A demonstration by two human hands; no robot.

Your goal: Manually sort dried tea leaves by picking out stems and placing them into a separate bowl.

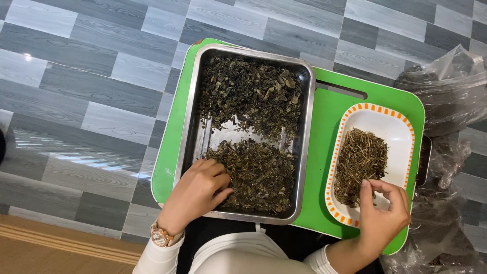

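Observation:
A steel tray [188, 127] on a green lap table [324, 127] holds two heaps of dried dark leaves [251, 91], one far and one near. My left hand [195, 190], with a wristwatch, rests on the near heap [258, 175], fingers curled into the leaves. My right hand [383, 210] hovers over the near end of a white dish with an orange-dashed rim [401, 124]. Its thumb and fingers are pinched together over a pile of thin dried stems [357, 162]; what is between them is too small to make out.
Crumpled clear plastic bags [449, 86] with dark dried material lie to the right of the table. Grey tiled floor [91, 91] surrounds it, with a wooden strip at the lower left. A slot [341, 90] is cut into the table's far edge.

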